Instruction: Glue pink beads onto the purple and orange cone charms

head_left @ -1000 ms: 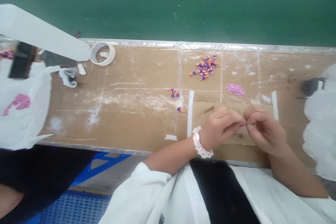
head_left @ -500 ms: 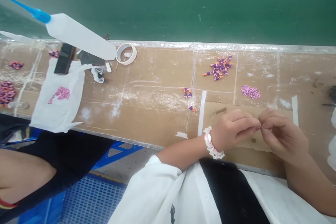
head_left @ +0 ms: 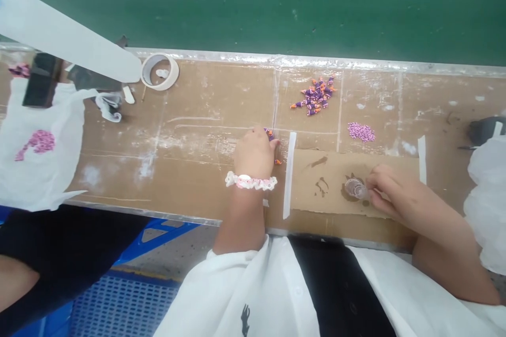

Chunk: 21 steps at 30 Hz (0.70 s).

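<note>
My left hand, with a white and pink scrunchie at its wrist, reaches down over a few small purple and orange figure-like pieces. Its thumb points right beside them; the other fingers are mostly hidden below the hand, so their grip cannot be made out. On the brown cardboard mat, my right hand is closed with its fingertips at the side of a small clear plastic cup. Wet-looking dark spots surround the cup. One more orange piece lies near my left thumb.
Farther back lie a heap of purple and orange pieces and a pile of tiny lilac pieces. At left are a tape roll, a white bottle and a white bag with pink bits. A person's leg is at lower left.
Both hands were together over the mat, fingertips meeting at a tiny item. My left hand has moved left to the pieces; my right has lowered to the cup. The view has shifted right.
</note>
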{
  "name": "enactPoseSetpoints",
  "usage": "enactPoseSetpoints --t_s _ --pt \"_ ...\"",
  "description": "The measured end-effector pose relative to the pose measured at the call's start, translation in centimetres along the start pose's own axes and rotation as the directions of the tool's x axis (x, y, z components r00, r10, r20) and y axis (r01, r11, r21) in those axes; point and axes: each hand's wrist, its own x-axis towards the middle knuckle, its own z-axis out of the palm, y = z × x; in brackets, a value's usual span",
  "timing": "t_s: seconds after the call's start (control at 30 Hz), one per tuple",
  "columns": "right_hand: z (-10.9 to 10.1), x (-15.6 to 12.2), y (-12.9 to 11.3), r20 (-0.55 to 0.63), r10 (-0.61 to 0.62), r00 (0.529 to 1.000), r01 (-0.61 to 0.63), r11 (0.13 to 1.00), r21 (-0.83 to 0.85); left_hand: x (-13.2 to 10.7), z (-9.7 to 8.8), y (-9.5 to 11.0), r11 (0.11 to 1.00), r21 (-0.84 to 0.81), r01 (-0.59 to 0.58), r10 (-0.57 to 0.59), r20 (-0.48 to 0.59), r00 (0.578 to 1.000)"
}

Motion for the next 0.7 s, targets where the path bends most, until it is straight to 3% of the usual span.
enactPoseSetpoints --t_s 0.23,0.7 --pt "0.3 -0.4 0.0 0.109 0.039 0.993 -0.034 0.998 -0.05 0.5 0.8 0.1 1.0 0.001 -0.017 0.017 -0.03 0.999" --pt "0.8 -0.2 -0.1 0.124 0.091 0.988 -0.079 0.992 -0.094 1.4 1.0 0.3 0.999 -0.054 0.007 -0.011 -0.071 0.997"
